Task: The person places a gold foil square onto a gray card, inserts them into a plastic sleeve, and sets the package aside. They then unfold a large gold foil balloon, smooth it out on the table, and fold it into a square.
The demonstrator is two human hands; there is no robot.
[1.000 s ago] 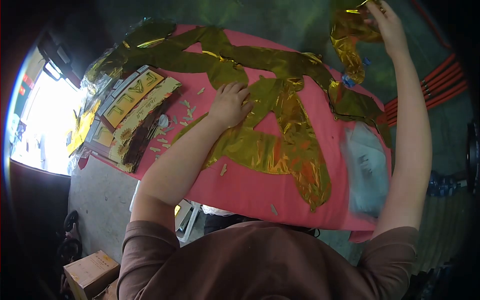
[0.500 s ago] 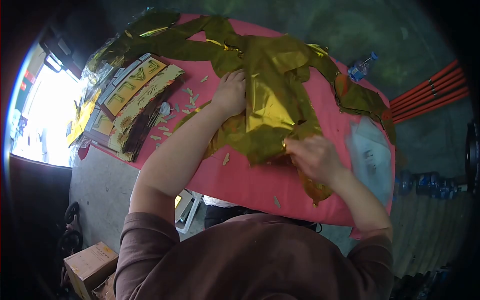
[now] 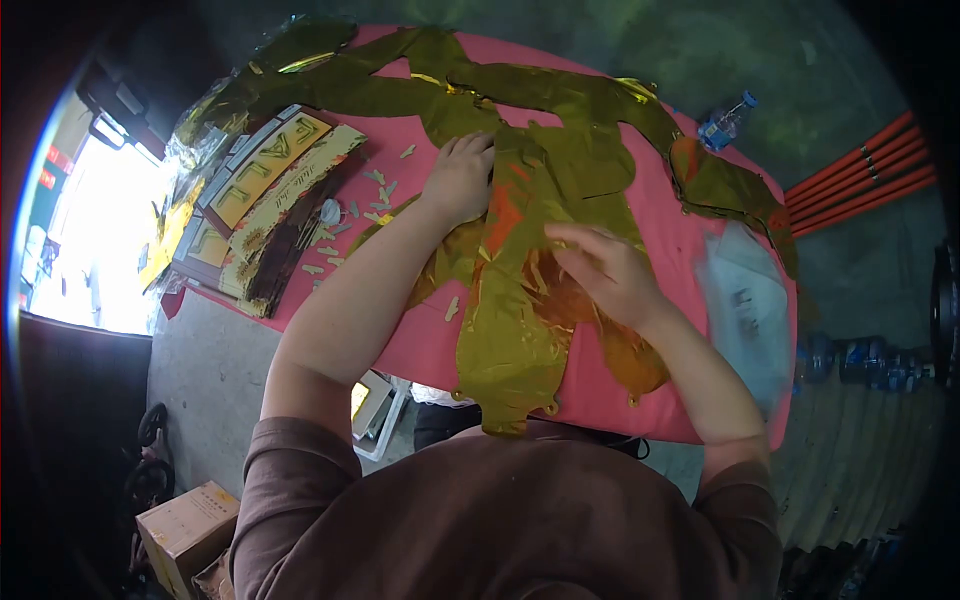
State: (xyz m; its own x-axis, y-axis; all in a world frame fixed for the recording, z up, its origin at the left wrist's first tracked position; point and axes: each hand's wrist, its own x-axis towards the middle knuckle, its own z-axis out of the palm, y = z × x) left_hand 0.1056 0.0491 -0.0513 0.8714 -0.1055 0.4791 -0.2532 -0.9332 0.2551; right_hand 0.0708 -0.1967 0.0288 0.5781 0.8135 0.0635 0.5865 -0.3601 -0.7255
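Gold foil balloons [image 3: 515, 345], flat and uninflated, lie across the pink-covered table [image 3: 420, 350]. One long sheet of foil runs down past the near table edge, with small tabs at its lower end. My left hand [image 3: 460, 182] rests flat on the foil near the middle, its fingers stretched forward beside the upright foil edge. Over the right part of the foil, my right hand [image 3: 605, 275] is open, thumb and fingers apart, with nothing gripped. An orange reflection shows in the foil beneath it.
Left of my arm lie printed cards reading FALL [image 3: 272, 165] and small pale clips or tags [image 3: 380, 200]. A clear plastic bag [image 3: 745, 310] is at the right edge, a water bottle [image 3: 728, 122] behind it. A cardboard box [image 3: 190, 530] stands on the floor.
My right hand has let go of the foil and opened, moving slightly up and left. The gold foil has dropped and spread flat toward me. My left hand stays in place.
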